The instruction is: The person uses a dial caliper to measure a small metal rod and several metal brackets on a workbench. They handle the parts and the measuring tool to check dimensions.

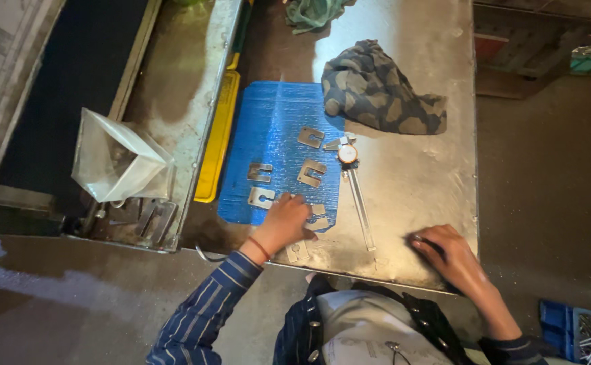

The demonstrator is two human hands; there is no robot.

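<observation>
Slotted metal plates (312, 217) lie flat at the blue mat's (275, 115) near edge under the left hand (287, 222) (fingers spread), slot directions hidden; right hand (447, 255) rests right of the mat, fingers together.

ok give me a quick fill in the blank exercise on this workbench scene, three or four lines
1. The flat metal plates lie on a ____ mat.
2. The left hand rests on plates at the mat's near edge, with a thin ____ band at its wrist.
3. The dial caliper lies on the metal table, between the mat and the ____ hand.
4. A camouflage-patterned ____ sits crumpled beyond the caliper.

Missing words: blue; red; right; cloth
</observation>
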